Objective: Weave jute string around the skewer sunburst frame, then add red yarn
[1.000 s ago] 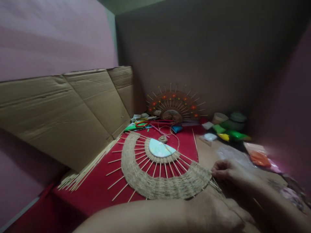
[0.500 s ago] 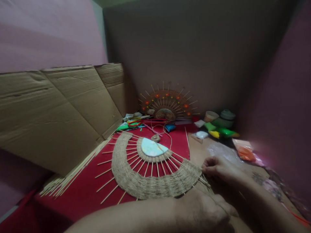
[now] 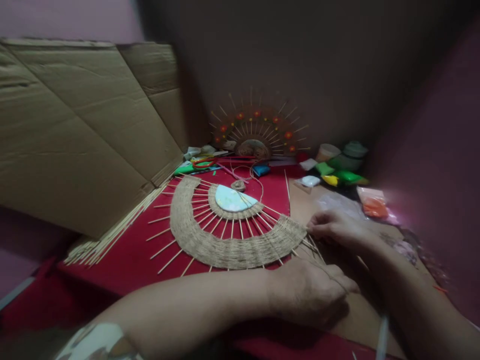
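Observation:
A half-round woven fan [image 3: 236, 251] of thin sticks and brown twine lies on the red cloth. Its centre bears a pale blue half-disc [image 3: 232, 199]. At the fan's right end, my right hand [image 3: 328, 227] pinches the outer edge of the weave with thumb and finger; exactly what lies between them is too small to see. My left hand [image 3: 311, 290] is closed just below, knuckles up, beside the stick ends. A thin strand of twine [image 3: 333, 276] runs across its fingers. The left forearm reaches across the front of the fan. A twine coil [image 3: 238, 185] rests behind the half-disc.
A finished-looking fan with red flowers [image 3: 257, 115] leans at the back wall. Loose sticks [image 3: 112, 232] lie beside the cardboard panel [image 3: 75, 140] on the left. Red-handled scissors [image 3: 202, 163], coloured packets [image 3: 347, 177] and a tub [image 3: 352, 155] sit behind. Cardboard [image 3: 360, 320] lies under my hands.
The view has tipped downward, so everything sits higher in the picture and more of my left forearm and sleeve shows. Both hands remain at the fan's right end.

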The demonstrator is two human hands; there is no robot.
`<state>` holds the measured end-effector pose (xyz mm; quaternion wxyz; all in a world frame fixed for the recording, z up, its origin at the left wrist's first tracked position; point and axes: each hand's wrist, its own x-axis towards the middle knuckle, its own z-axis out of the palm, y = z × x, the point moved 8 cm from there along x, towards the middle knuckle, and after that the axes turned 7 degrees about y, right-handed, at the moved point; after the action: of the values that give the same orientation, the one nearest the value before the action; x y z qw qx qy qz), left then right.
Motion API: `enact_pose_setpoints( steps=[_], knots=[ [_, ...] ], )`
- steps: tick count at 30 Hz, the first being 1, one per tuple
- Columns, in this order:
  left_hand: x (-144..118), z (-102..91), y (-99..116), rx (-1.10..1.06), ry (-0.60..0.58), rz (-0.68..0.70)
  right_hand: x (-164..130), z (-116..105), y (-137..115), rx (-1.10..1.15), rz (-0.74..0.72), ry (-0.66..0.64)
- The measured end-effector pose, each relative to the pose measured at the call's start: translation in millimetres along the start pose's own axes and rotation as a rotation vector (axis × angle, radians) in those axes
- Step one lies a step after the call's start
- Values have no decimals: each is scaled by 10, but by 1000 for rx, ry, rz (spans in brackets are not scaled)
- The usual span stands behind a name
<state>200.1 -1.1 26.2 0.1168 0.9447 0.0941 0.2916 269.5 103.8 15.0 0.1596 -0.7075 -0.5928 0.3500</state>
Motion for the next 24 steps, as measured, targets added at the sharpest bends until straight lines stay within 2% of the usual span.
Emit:
enact_pose_setpoints(
  steps=[6, 17, 24],
  knots=[
    [10, 36, 20, 8, -79, -40, 15, 14, 27, 20, -17, -12],
    [26, 48, 62, 10, -100, -21, 59, 51, 120, 121, 19, -50],
    [19, 42, 45, 10, -98, -40, 40, 35, 77, 64, 0, -28]
  ],
)
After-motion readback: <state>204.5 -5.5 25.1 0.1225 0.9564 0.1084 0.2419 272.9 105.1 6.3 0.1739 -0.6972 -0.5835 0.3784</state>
